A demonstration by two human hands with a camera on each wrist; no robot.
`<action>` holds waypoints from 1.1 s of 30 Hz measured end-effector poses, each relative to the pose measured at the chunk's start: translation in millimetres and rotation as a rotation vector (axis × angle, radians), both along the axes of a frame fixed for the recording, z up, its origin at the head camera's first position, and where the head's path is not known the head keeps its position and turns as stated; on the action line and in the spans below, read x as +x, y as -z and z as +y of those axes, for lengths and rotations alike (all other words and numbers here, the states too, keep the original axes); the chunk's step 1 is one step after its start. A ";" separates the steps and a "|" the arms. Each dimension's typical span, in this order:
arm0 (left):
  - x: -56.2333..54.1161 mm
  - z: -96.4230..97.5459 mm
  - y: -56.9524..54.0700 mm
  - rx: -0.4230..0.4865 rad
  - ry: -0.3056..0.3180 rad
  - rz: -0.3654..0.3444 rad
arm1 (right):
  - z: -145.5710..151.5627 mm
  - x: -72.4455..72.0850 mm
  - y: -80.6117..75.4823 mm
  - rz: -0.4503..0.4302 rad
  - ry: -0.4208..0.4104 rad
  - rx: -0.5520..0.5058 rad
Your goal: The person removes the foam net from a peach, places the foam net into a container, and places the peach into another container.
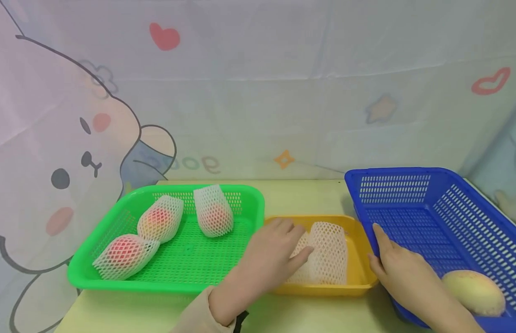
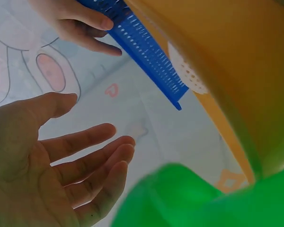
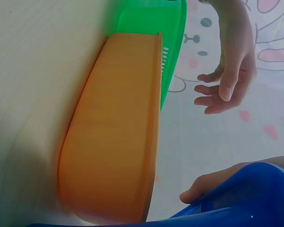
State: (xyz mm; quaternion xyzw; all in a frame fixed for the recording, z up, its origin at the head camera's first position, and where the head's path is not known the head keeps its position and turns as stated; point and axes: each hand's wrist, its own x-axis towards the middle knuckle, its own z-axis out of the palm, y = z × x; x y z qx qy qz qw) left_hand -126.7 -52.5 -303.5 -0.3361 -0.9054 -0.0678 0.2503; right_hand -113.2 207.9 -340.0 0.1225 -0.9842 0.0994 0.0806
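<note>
Those foam sleeves [image 1: 329, 253] inside the front edge of the yellow tray [image 1: 324, 291] look light, squashy, best pinched endwise; the left hand [image 1: 272, 254] has fingers loosely spread, whether the right hand [image 1: 407, 273] pinches anything I can't tell.

We found the blue basket [image 1: 412, 231] open from above at its far end; a pale fruit [image 1: 474, 292] obstructed the near end, the right hand [image 1: 407, 273] its left rim. The green basket [image 1: 178, 263] offered floor room at front right, netted fruits [image 1: 124, 256] blocking rear and left. The left hand [image 1: 268, 256] obstructed the left part of the yellow tray [image 1: 357, 266].
</note>
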 end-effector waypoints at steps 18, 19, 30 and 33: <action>8.7 -35.6 10.1 -0.048 0.030 0.086 | -2.9 4.5 2.8 0.001 0.003 -0.009; 9.0 -37.1 9.4 -0.051 0.030 0.090 | -3.1 4.8 2.5 -0.008 0.005 -0.010; 11.2 -55.2 8.1 -0.109 0.033 0.141 | -3.0 4.3 -0.2 -0.017 0.000 -0.013; 11.7 -60.8 8.0 -0.137 0.022 0.161 | -2.7 3.5 -0.7 -0.018 -0.004 -0.008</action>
